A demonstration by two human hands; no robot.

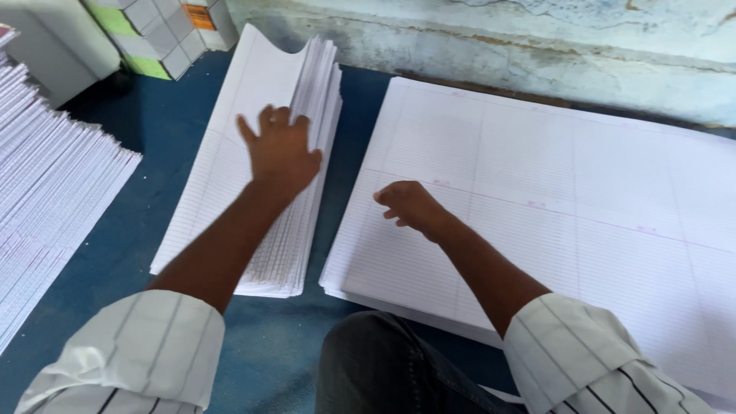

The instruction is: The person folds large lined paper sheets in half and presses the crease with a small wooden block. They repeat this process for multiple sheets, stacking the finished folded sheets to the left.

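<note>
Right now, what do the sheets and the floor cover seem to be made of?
Folded stack under the left hand and large sheets: thin matte white paper, ruled, edges fanning. Floor cover: probably blue cloth or carpet, dull and slightly fuzzy.

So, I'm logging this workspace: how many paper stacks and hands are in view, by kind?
Folded ruled paper stacks: 2, one under the left hand, at, and a fanned one at the far left
Large flat ruled sheet stacks: 1, under the right hand
Hands: 2
Total: 5
</note>
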